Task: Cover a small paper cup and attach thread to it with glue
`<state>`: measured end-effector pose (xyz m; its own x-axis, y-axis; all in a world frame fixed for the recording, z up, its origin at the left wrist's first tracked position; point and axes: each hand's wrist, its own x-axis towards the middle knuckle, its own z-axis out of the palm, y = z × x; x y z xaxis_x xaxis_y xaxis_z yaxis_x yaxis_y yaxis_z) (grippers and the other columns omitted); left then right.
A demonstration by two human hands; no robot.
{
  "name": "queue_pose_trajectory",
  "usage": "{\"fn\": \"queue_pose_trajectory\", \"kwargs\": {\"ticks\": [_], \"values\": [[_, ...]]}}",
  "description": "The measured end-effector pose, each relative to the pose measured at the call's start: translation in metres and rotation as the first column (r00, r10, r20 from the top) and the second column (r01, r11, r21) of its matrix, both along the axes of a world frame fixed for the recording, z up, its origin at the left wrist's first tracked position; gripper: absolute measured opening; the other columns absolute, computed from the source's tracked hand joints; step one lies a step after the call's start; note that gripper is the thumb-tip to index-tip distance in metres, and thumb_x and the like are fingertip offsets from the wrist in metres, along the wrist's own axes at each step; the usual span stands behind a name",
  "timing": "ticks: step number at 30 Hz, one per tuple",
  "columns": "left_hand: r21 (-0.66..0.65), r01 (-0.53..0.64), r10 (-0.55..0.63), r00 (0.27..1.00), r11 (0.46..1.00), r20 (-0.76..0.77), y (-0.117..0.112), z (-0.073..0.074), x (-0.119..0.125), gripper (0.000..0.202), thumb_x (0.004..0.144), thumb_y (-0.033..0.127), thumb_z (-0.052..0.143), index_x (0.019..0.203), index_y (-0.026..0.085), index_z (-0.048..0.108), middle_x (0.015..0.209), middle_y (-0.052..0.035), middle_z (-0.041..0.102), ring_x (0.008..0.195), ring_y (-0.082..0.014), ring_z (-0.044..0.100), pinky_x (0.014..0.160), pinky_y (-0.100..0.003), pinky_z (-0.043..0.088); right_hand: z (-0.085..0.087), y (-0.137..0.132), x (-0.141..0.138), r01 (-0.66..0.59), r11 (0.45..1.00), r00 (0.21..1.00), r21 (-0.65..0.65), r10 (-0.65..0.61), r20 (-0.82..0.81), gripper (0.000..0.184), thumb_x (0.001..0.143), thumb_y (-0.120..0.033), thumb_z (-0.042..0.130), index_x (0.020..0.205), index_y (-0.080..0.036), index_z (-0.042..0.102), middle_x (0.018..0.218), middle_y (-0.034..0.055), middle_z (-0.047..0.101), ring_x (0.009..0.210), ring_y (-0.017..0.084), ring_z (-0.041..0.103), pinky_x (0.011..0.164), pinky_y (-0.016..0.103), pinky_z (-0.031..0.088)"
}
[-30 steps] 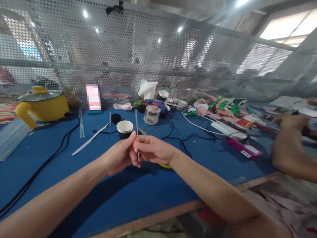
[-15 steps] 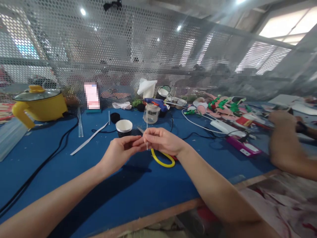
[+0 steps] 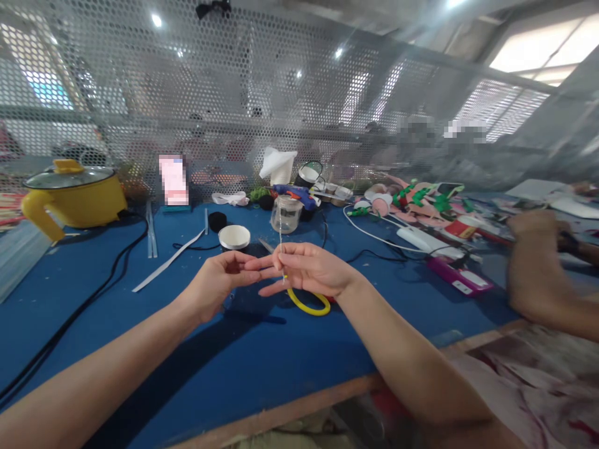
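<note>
One thin whitish strip (image 3: 281, 234) upright, pinched in right hand (image 3: 314, 267), well in from table's (image 3: 262, 371) near edge. Left hand (image 3: 213, 282) loosely parted, contact unclear. Strip's lifted, looks twisted; remaining work can't be judged.

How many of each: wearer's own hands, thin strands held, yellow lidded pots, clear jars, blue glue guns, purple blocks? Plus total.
Own hands: 2 (left hand, right hand)
Thin pale strand, held: 1
Yellow lidded pot: 1
Clear jar: 1
Blue glue gun: 1
Purple block: 1
Total: 7
</note>
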<state>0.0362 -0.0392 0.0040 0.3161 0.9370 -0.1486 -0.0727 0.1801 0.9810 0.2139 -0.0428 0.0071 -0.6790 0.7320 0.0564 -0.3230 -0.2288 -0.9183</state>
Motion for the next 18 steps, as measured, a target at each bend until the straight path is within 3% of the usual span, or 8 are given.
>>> {"fn": "queue_pose_trajectory", "kwargs": {"ticks": [5, 8, 11, 15, 18], "values": [[-0.052, 0.062, -0.054, 0.988, 0.997, 0.143, 0.0046, -0.0031, -0.0024, 0.013, 0.059, 0.008, 0.068, 0.066, 0.013, 0.058, 0.074, -0.0027, 0.064, 0.075, -0.0136, 0.059, 0.072, -0.026, 0.042, -0.0037, 0.0022, -0.0018, -0.023, 0.997, 0.997, -0.067, 0.019, -0.071, 0.019, 0.081, -0.022, 0.049, 0.065, -0.012, 0.047, 0.119, 0.0132, 0.051, 0.099, 0.022, 0.056, 0.084, 0.049, 0.041], [-0.086, 0.074, -0.058, 0.984, 0.994, 0.169, 0.0069, -0.0054, -0.0032, 0.014, 0.057, 0.009, 0.069, 0.066, 0.012, 0.058, 0.073, -0.0031, 0.064, 0.071, -0.0133, 0.060, 0.072, -0.027, 0.043, -0.0040, 0.0024, -0.0022, -0.030, 0.996, 0.997, -0.083, 0.023, -0.076, 0.021, 0.081, -0.022, 0.048, 0.064, -0.012, 0.045, 0.121, 0.0127, 0.049, 0.099, 0.022, 0.055, 0.083, 0.050, 0.042], [-0.064, 0.015, -0.003, 0.983, 0.998, 0.182, 0.0086, -0.0069, -0.0041, 0.014, 0.057, 0.012, 0.070, 0.066, 0.012, 0.059, 0.066, -0.0012, 0.062, 0.063, -0.0117, 0.058, 0.067, -0.026, 0.044, -0.0035, 0.0018, -0.0013, -0.030, 0.997, 0.996, -0.077, 0.024, -0.085, 0.020, 0.081, -0.022, 0.048, 0.064, -0.013, 0.045, 0.124, 0.0120, 0.046, 0.100, 0.023, 0.055, 0.082, 0.050, 0.042], [0.126, -0.174, 0.162, 0.981, 0.977, 0.103, 0.0104, -0.0047, -0.0068, 0.016, 0.055, 0.016, 0.071, 0.068, 0.014, 0.062, 0.058, 0.0020, 0.060, 0.057, -0.0085, 0.055, 0.059, -0.021, 0.043, -0.0046, 0.0020, -0.0002, -0.035, 0.995, 0.994, -0.092, 0.025, -0.104, 0.021, 0.083, -0.024, 0.045, 0.065, -0.013, 0.045, 0.125, 0.0117, 0.044, 0.101, 0.026, 0.054, 0.083, 0.052, 0.040], [0.311, -0.176, 0.192, 0.981, 0.934, -0.020, 0.0067, -0.0003, -0.0064, 0.012, 0.059, 0.019, 0.069, 0.070, 0.016, 0.064, 0.063, 0.0005, 0.064, 0.065, -0.0118, 0.058, 0.062, -0.022, 0.045, -0.0079, 0.0029, -0.0021, -0.026, 0.993, 0.993, -0.114, 0.013, -0.113, 0.020, 0.084, -0.024, 0.045, 0.067, -0.013, 0.047, 0.115, 0.0102, 0.051, 0.099, 0.025, 0.055, 0.084, 0.051, 0.040]]}}
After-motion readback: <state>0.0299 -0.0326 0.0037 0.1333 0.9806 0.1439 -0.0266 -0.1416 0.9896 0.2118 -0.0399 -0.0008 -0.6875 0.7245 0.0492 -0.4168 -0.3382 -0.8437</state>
